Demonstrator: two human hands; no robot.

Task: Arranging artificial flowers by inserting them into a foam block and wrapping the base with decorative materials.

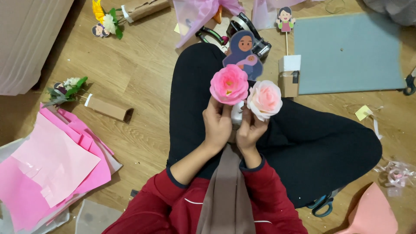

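Wooden floor [143, 73], person sits cross-legged, black trousers, red sleeves. Going left to right by clock face around the hands.

At 9 o'clock: stack of pink and pale pink paper sheets [52, 169] on the floor. At 10: small flower sprig in a brown kraft-paper sleeve [93, 102]. At 11, farther off: yellow and white flower sprig with a cartoon topper [105, 21].

Centre: left hand [218, 125] is clenched around the stem under the deep pink paper rose [229, 84], bloom straight up at 12 from that grip. Right hand [248, 132] touches the left one, fingers closed on the base of the pale pink paper rose [264, 99], bloom at 1 o'clock from its grip. Both stems run roughly vertical in frame, blooms just beside each other, nearly touching. Something white sits between the hands, cannot tell what. Behind the deep pink bloom stands a cardboard cutout figure in a blue headscarf holding a baby [243, 52]; who holds it is hidden.

At 1–2 o'clock: small brown and white box [289, 76], grey-blue felt sheet [349, 52]. At 5: blue-handled scissors [323, 204] by the knee.
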